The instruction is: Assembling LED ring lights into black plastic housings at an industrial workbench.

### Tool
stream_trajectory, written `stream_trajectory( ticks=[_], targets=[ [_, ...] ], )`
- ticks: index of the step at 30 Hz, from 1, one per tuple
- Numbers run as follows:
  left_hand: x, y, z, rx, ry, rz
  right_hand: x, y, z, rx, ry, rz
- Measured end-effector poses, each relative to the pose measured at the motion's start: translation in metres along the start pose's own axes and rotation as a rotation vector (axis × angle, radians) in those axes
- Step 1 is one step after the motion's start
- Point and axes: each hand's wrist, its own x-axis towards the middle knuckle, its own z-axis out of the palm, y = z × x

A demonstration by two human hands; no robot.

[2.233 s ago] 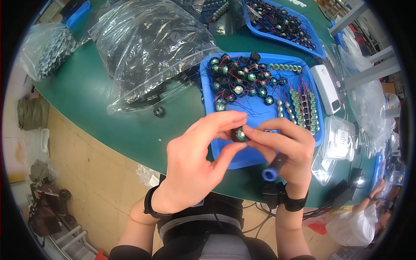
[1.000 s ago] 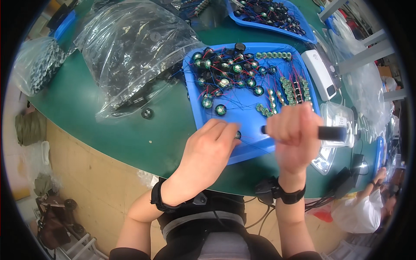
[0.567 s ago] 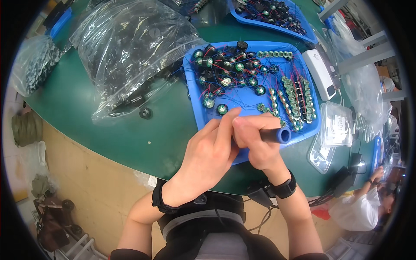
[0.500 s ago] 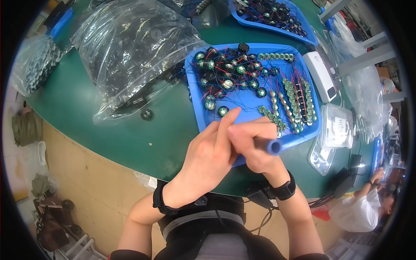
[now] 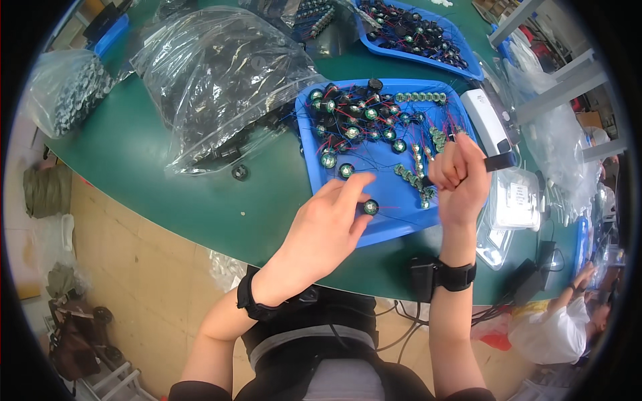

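Observation:
My left hand is over the near edge of the blue tray. Its thumb and a finger pinch the rim of a small round black component with a green circuit board face and a thin red wire; the index finger stands apart. Over the tray's right side, my right hand is closed in a fist around a dark, rod-shaped tool with a bluish end; its kind is unclear. More round wired components heap at the tray's far left. Strips of small green circuit boards lie toward its right, partly behind my right hand.
A large clear bag of black parts lies left of the tray. Another blue tray of wired components stands beyond. To the right are a white device and clear plastic boxes. One loose black part sits on the green table.
My hands have come apart. The right one has moved right and up with the tool, whose end now points right. The round component between my left fingertips has come into view.

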Motion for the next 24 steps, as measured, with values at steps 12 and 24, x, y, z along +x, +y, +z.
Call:
stream_trajectory(
  ticks=[12,24],
  targets=[
    [0.05,-0.004,-0.055,0.493,0.48,0.21,-0.01,-0.006,-0.001,-1.497,-0.187,-0.109],
    [-0.012,-0.051,-0.08,0.59,0.384,-0.247,-0.02,-0.019,0.027,-0.974,0.006,0.015]
  ],
)
